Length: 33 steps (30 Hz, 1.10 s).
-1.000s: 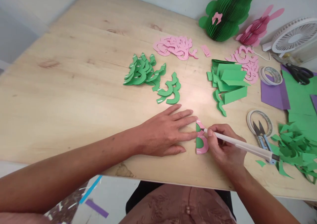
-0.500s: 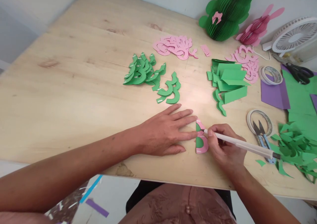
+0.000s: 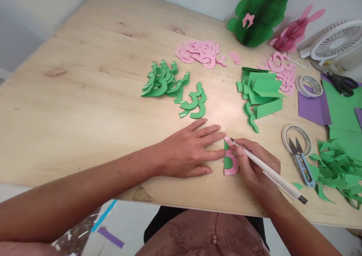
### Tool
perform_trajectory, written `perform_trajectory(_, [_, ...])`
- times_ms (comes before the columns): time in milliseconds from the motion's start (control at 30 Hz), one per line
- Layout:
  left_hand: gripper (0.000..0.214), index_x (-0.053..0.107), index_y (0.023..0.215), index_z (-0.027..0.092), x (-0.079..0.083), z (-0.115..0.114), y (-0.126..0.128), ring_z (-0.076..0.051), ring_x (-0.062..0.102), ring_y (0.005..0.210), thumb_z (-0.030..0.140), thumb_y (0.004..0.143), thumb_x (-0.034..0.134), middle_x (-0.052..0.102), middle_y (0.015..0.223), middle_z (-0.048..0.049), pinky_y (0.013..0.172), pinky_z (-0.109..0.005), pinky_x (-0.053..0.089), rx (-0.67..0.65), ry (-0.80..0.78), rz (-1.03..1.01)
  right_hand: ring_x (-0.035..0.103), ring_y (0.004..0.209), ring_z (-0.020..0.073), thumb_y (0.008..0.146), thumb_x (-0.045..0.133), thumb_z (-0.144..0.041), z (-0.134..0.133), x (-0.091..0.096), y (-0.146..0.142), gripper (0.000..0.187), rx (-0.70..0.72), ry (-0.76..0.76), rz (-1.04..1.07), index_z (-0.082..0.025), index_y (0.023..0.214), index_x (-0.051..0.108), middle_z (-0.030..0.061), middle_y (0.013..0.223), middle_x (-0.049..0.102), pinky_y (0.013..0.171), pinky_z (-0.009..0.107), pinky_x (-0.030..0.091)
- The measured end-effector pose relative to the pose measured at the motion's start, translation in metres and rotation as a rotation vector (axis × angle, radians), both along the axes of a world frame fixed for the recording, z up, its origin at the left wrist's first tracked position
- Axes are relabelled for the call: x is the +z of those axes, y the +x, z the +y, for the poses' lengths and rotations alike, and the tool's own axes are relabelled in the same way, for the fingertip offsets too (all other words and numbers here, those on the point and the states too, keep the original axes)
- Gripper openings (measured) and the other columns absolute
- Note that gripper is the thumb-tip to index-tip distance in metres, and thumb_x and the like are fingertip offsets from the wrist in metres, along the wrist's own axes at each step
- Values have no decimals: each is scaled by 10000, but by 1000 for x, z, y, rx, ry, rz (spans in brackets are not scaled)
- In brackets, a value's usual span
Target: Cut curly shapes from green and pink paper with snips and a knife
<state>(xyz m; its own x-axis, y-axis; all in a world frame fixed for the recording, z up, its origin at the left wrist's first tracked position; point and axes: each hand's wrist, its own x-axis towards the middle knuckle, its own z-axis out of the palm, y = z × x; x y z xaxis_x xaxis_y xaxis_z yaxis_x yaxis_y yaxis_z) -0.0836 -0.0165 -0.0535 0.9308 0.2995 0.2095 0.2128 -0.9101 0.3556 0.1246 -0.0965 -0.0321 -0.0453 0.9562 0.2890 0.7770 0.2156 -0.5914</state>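
My left hand (image 3: 189, 152) lies flat on the wooden table (image 3: 85, 97), fingers stretched out, fingertips touching the left edge of a small pink and green paper piece (image 3: 230, 161). My right hand (image 3: 254, 163) is closed round a long white pen-like tool (image 3: 268, 171). The tool's tip rests at the top of the paper piece, and its dark rear end points toward the table's near right edge.
Curved green cutouts (image 3: 166, 84) and pink cutouts (image 3: 200, 52) lie farther back. Folded green strips (image 3: 261, 92), tape rolls (image 3: 309, 86), small snips (image 3: 299, 156), black scissors (image 3: 342, 83), green scraps (image 3: 336, 169), purple paper (image 3: 313, 109), a white fan (image 3: 336, 41) and green and pink honeycomb figures (image 3: 260, 14) fill the right side.
The white tool has swung in my right hand: its tip moved up to the top of the paper piece and its rear end dropped toward me. My left hand has stayed put.
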Motion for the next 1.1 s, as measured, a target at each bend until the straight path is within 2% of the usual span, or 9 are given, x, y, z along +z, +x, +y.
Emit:
perform_trajectory(433, [496, 494, 1345, 253, 0, 0, 0, -322, 330, 1366, 391, 873, 557, 407, 1470, -133, 1121, -555, 207, -7, 28, 0, 648, 640, 137, 861, 580, -107, 1, 1, -1, 166, 35, 110, -135, -184, 996, 642, 23, 812, 728, 597, 247, 477])
perform_trajectory(1000, [455, 507, 1331, 253, -1, 0, -1, -324, 361, 1345, 388, 897, 517, 454, 1446, -109, 1106, -578, 229, -19, 48, -23, 640, 631, 130, 846, 588, -99, 1, 2, -1, 162, 39, 111, -140, -175, 981, 639, 24, 793, 722, 593, 237, 479])
perform_trajectory(1100, [451, 509, 1328, 252, -1, -1, -1, -327, 363, 1343, 390, 899, 511, 451, 1447, -110, 1104, -583, 227, -21, 47, -23, 634, 632, 124, 850, 595, -115, 0, 2, 0, 169, 15, 65, -80, -191, 992, 648, 15, 809, 722, 595, 238, 480])
